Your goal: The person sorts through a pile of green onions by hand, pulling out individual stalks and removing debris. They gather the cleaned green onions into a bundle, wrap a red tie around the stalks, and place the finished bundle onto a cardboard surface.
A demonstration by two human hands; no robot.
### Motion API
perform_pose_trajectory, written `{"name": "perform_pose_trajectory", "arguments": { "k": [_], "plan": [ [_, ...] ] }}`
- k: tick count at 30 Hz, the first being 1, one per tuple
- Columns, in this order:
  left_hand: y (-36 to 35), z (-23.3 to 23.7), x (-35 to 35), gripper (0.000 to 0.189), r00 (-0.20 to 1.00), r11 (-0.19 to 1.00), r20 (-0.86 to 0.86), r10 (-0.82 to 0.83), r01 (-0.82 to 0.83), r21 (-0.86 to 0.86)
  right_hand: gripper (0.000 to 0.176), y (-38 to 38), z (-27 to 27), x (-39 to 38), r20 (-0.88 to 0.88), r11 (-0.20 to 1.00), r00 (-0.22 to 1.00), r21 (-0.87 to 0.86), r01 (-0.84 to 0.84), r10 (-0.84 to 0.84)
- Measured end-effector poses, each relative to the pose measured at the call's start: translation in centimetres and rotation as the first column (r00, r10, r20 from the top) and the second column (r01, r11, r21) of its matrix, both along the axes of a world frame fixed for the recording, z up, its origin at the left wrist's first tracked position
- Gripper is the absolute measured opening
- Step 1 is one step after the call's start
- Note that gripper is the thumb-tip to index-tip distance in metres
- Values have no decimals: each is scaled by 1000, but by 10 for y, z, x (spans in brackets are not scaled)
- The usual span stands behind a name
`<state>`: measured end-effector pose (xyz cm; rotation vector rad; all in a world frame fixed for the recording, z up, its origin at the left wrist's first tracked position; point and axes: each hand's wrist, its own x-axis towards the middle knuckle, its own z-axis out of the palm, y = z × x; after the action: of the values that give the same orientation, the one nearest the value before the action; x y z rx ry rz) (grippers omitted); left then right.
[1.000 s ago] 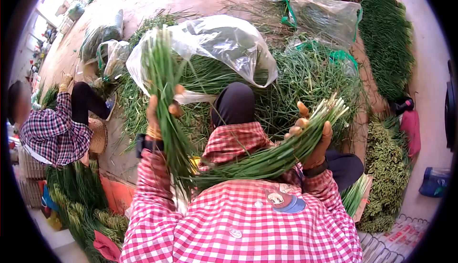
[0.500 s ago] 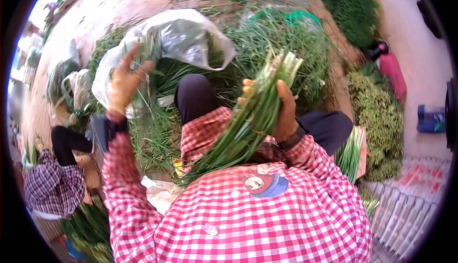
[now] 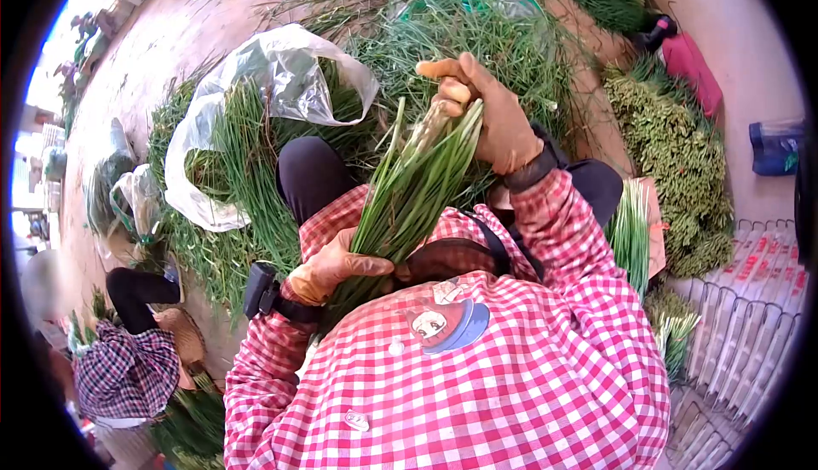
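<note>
A bunch of green onions (image 3: pixel 417 189), long thin leaves with pale root ends, slants up in front of my chest. My left hand (image 3: pixel 341 265), gloved, is closed around its lower leafy part. At the top, my right hand (image 3: pixel 498 121), also gloved, has its fingers curled at the pale root ends; the exact grip is partly hidden. To the left, more loose green stalks (image 3: pixel 247 129) spill from an open clear plastic bag (image 3: pixel 183 172). Beyond my knees lies a large heap of tangled green stalks (image 3: pixel 477 44).
A bundle with pale ends (image 3: pixel 630 231) stands by my right knee. Further right are a leafy pile (image 3: pixel 669 146), a pink bag (image 3: pixel 692 69) and a metal rack (image 3: pixel 741 325). Another person in a checked hood (image 3: pixel 123 372) sits at left, near filled bags (image 3: pixel 141 197).
My left hand has come back from the plastic bag and closed on the bunch's lower part. My right hand has moved up to the root ends. More stalks now hang out of the bag.
</note>
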<state>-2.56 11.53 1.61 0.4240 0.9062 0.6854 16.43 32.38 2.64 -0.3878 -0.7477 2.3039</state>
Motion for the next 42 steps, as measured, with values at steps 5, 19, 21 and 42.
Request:
{"name": "perform_pose_trajectory", "arguments": {
  "k": [5,19,21,42],
  "plan": [
    [-27,-15,13,38,983,983,-44,180,-179,31,35,58,10,34,216,937,912,61,343,-348],
    [-33,5,24,43,923,956,-253,289,-262,133,29,-83,3,11,669,967,738,238,-95,-92],
    [-36,-1,27,48,891,922,-274,362,-299,246,28,-70,8,21,739,964,673,172,-201,9],
    [-45,-6,37,41,797,807,-126,590,-583,90,13,-32,18,-4,585,171,428,706,-688,-689]
  ]
}}
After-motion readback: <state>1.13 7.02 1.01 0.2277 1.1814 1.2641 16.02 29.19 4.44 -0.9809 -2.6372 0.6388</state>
